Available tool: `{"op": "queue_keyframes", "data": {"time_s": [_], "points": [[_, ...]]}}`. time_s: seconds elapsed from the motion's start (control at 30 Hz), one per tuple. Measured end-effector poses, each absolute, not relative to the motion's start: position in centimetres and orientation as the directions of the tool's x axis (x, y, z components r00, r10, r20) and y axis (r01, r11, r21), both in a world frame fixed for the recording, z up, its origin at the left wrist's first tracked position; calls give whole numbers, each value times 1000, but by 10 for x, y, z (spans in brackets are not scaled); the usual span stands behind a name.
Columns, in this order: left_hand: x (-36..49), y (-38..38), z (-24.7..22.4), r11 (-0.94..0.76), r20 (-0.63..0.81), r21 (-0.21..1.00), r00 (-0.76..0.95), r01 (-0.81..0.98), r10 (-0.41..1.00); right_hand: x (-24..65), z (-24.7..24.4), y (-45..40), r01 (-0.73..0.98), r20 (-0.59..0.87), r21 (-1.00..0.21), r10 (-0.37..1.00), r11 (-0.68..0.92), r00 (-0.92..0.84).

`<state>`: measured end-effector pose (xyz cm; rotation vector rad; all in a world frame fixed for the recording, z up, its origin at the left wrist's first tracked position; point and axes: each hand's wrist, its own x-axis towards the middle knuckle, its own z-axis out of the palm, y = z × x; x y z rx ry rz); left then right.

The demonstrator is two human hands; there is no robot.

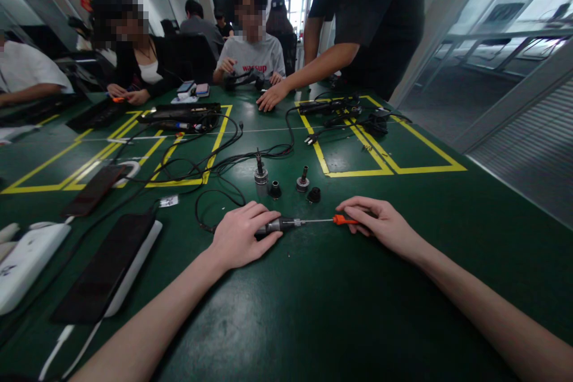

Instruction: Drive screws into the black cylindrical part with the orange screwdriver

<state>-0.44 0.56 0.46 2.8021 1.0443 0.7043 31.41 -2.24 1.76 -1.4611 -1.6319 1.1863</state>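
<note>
My left hand (pixel 244 236) is wrapped over a dark cylindrical corded tool (pixel 283 224) lying on the green table, and its fingers hide much of the body. Between the fingers of my right hand (pixel 380 224) is the orange handle of a thin screwdriver (pixel 342 219). Its slim metal shaft points left and meets the metal end of the corded tool; the exact contact is too small to tell. Beyond my hands stand a metal nozzle-like part (pixel 260 176), a smaller metal piece (pixel 303 181) and two black collars, one of them a black ring (pixel 314 194).
To the left lie a large black phone (pixel 105 271), another phone (pixel 96 191), a white power strip (pixel 31 265) and tangled black cables (pixel 192 161). Yellow tape (pixel 358 173) marks rectangles holding more corded tools. Across the table, a standing person's hand (pixel 273 97) reaches in beside a seated person.
</note>
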Motion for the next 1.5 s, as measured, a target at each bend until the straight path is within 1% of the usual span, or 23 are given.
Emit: {"op": "queue_keyframes", "data": {"time_s": [0.2, 0.43, 0.6, 0.77, 1.03, 1.17, 1.37, 1.5], "points": [[-4, 5, 5, -762, 382, 215, 665, 611, 642, 316, 19, -23, 389, -4, -919, 986, 62, -166], [-5, 6, 4, -766, 383, 213, 669, 607, 637, 317, 18, -23, 422, 13, -902, 984, 89, -179], [-4, 5, 4, -764, 382, 210, 668, 610, 639, 319, 21, -23, 420, 57, -898, 983, 127, -173], [-4, 5, 5, -760, 369, 219, 669, 613, 646, 321, 20, -23, 444, 42, -887, 978, 132, -205], [-4, 5, 5, -758, 365, 224, 669, 612, 648, 323, 16, -24, 452, 13, -886, 980, 103, -198], [-4, 6, 4, -755, 360, 228, 667, 615, 652, 319, 18, -26, 509, 41, -849, 978, 141, -204], [-4, 6, 4, -764, 376, 212, 671, 609, 639, 313, 21, -27, 501, 68, -844, 965, 191, -254], [-4, 5, 5, -761, 376, 218, 667, 611, 643, 314, 17, -28, 544, 78, -807, 954, 230, -289]]}}
